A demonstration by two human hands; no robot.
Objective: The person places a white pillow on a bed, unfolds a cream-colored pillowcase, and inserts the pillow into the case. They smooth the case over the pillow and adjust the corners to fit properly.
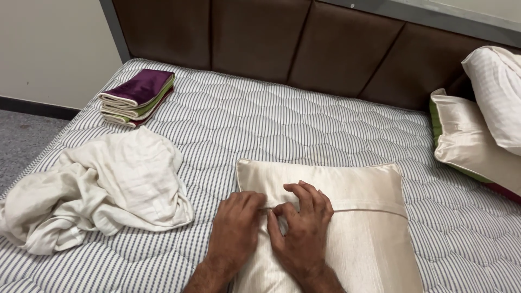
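A cream satin cushion (358,190) lies on the striped mattress (255,125) right in front of me. A closure seam runs across its middle. My left hand (236,228) presses on the cushion at the left end of that seam, fingers curled down. Beside it, my right hand (304,225) pinches something small at the seam between thumb and fingertips; what it grips is too small to make out. The two hands touch each other.
A crumpled cream sheet (103,190) lies at the left. Folded purple, green and cream covers (138,95) are stacked at the far left corner. Two more cushions (477,135) lean at the right against the brown padded headboard (304,43). Grey floor (21,141) lies past the left edge.
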